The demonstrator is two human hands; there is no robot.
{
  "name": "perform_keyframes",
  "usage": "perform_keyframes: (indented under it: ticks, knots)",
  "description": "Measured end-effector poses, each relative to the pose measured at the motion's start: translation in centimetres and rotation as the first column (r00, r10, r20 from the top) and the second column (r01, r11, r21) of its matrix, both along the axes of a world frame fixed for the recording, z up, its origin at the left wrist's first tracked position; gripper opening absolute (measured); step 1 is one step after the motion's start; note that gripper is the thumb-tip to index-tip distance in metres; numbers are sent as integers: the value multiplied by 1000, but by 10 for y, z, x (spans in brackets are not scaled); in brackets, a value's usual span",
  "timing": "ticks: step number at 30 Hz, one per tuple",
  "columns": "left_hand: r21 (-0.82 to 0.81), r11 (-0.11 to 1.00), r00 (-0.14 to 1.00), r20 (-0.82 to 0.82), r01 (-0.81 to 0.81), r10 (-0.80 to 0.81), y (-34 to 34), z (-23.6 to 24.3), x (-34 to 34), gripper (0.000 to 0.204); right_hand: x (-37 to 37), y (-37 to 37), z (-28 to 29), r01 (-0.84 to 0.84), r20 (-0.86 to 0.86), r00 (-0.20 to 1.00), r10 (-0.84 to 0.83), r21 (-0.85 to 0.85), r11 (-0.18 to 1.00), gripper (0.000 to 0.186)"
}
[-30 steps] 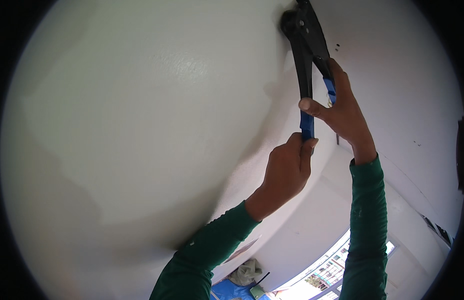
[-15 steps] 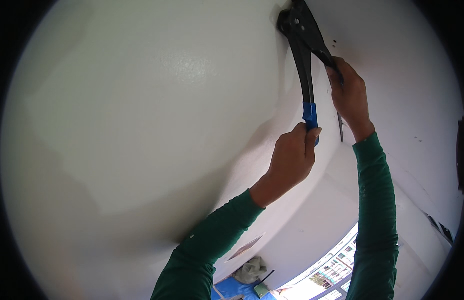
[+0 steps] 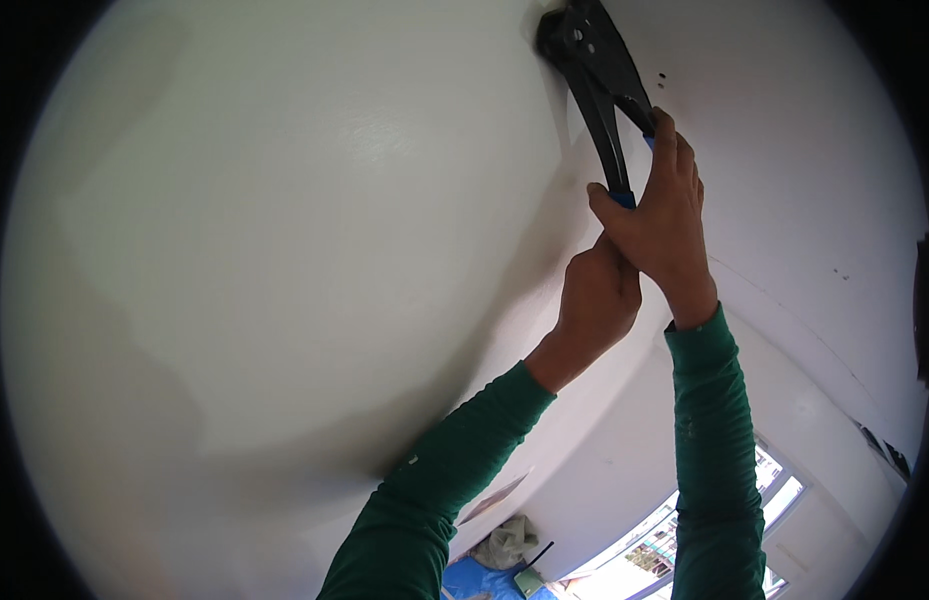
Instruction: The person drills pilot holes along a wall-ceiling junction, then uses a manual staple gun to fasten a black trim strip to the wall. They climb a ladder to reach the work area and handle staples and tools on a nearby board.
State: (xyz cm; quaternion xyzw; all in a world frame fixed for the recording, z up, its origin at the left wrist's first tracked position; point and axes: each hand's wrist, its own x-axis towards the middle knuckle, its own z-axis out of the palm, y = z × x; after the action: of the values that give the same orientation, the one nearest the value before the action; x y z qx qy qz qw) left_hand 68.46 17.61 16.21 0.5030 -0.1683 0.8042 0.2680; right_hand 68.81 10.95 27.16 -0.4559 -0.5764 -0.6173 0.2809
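Head view, left hand wrapped round one handle of black tool, right hand grasping across both handles, thumb spread wide, pale wall beside tool

I'm watching through the left fisheye of the head pair, so my view starts at the wearer's head and runs out along the sleeves, which enter from the lower edge. It faces a pale wall, near enough to fill most of the left side. I get the left hand and right hand right of centre, with the tool running up to the top edge. Farther off, a window sits slanted at lower right.
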Motion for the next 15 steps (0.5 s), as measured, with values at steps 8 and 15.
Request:
perform_keyframes:
  ticks: [8,15]
  knots:
    - [-40,996,996,45,-78,80,11,36,26,10,10,9,36,43,59,997,-42,-5,999,81]
    - [-41,997,997,39,-65,66,16,82,41,12,17,13,74,-9,180,984,9,3,1000,56]
